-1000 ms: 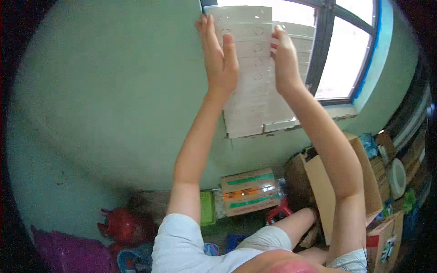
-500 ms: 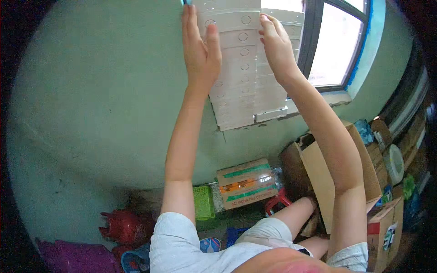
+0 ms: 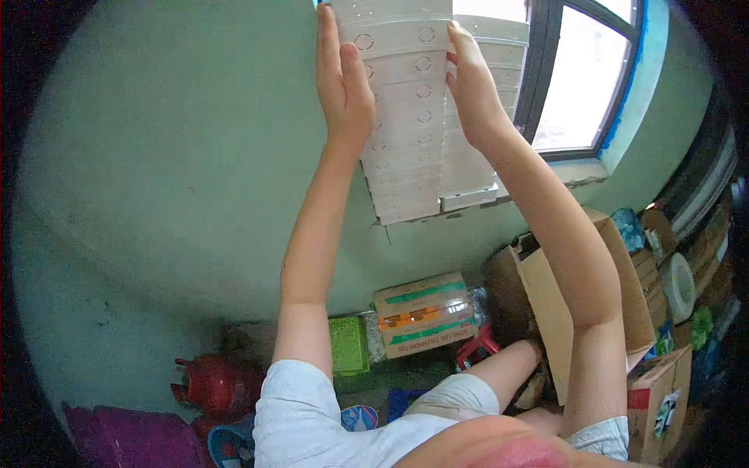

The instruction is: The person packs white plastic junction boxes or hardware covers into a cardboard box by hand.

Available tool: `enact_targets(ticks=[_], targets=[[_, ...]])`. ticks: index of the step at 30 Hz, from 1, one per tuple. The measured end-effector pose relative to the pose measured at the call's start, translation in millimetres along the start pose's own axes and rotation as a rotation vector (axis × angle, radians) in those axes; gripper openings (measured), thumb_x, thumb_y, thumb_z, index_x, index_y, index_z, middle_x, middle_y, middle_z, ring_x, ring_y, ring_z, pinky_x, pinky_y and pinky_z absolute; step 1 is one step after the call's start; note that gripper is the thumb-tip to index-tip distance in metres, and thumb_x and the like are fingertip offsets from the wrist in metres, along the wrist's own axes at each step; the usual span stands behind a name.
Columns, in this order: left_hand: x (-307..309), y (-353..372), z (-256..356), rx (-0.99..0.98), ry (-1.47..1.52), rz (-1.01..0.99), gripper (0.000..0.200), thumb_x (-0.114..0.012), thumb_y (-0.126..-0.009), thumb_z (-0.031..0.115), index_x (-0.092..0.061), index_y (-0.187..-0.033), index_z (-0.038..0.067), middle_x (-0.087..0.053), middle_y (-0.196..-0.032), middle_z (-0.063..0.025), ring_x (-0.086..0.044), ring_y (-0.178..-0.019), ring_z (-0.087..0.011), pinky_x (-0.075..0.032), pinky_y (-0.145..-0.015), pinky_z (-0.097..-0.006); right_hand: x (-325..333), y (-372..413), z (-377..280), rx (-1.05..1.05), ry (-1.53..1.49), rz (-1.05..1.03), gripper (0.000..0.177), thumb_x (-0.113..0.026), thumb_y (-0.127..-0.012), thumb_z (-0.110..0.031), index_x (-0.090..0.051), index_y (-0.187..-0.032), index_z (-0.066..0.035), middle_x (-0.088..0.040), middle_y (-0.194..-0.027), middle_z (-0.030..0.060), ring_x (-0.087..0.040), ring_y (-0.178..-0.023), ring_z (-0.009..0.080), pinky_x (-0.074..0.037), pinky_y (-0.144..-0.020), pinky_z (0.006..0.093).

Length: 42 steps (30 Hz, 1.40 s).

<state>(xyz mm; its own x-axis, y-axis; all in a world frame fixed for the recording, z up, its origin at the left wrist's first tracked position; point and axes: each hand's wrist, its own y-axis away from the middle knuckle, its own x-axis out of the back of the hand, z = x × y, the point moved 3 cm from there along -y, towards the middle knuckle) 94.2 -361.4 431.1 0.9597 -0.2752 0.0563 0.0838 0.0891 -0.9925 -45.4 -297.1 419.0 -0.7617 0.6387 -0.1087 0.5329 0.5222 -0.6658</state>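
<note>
White boxes with round knockout marks stand in a tall stack [image 3: 402, 148] on the window ledge. My left hand [image 3: 346, 90] lies along the stack's left side near the top, fingers stretched upward and thumb apart. Against the right side of the same stack rests my right hand [image 3: 474, 90], its fingers extended and partly curved at the edge. A second white stack [image 3: 468, 160] stands directly behind and to the right, partly hidden by my right hand. The top of the front stack runs out of view.
A dark-framed window [image 3: 581, 78] is at the upper right. Below are a taped cardboard box [image 3: 425, 314], a green basket [image 3: 348, 345], an open carton [image 3: 546, 304], a red gas cylinder [image 3: 218, 384] and a purple object [image 3: 136, 438].
My left thumb has moved off the front face toward the stack's left edge. My right hand sits slightly lower along the right side. The view has shifted slightly.
</note>
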Motion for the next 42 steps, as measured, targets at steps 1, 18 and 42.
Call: enact_targets(ticks=[1, 18, 42], targets=[[-1, 0, 2, 0.01, 0.04, 0.005, 0.061, -0.022, -0.103, 0.038, -0.022, -0.145, -0.006, -0.02, -0.154, -0.018, -0.015, -0.143, -0.0274, -0.01, -0.116, -0.0374, 2, -1, 1, 0.021, 0.008, -0.033, 0.066, -0.035, -0.094, -0.053, -0.034, -0.142, -0.007, -0.035, -0.14, 0.0139, -0.032, -0.13, 0.0261, -0.023, -0.11, 0.04], [9, -2, -3, -0.099, -0.142, 0.036, 0.065, -0.014, -0.102, 0.044, -0.023, -0.146, -0.003, -0.024, -0.152, -0.0172, -0.019, -0.142, -0.0295, -0.009, -0.116, -0.04, 0, 17, -53, 0.188, 0.13, 0.124, 0.058, -0.036, -0.097, -0.032, -0.037, -0.135, 0.012, -0.039, -0.137, 0.0226, -0.033, -0.132, 0.0307, -0.022, -0.111, 0.0352], [-39, 82, 124, -0.157, 0.05, 0.163, 0.084, -0.029, -0.093, 0.06, -0.018, -0.147, -0.003, -0.022, -0.15, -0.0248, -0.021, -0.139, -0.0402, -0.016, -0.112, -0.0505, 75, 163, -133, 0.156, -0.216, 0.456, 0.072, -0.041, -0.093, -0.057, -0.042, -0.127, 0.007, -0.049, -0.119, 0.0152, -0.044, -0.117, 0.0209, -0.023, -0.11, 0.0377]])
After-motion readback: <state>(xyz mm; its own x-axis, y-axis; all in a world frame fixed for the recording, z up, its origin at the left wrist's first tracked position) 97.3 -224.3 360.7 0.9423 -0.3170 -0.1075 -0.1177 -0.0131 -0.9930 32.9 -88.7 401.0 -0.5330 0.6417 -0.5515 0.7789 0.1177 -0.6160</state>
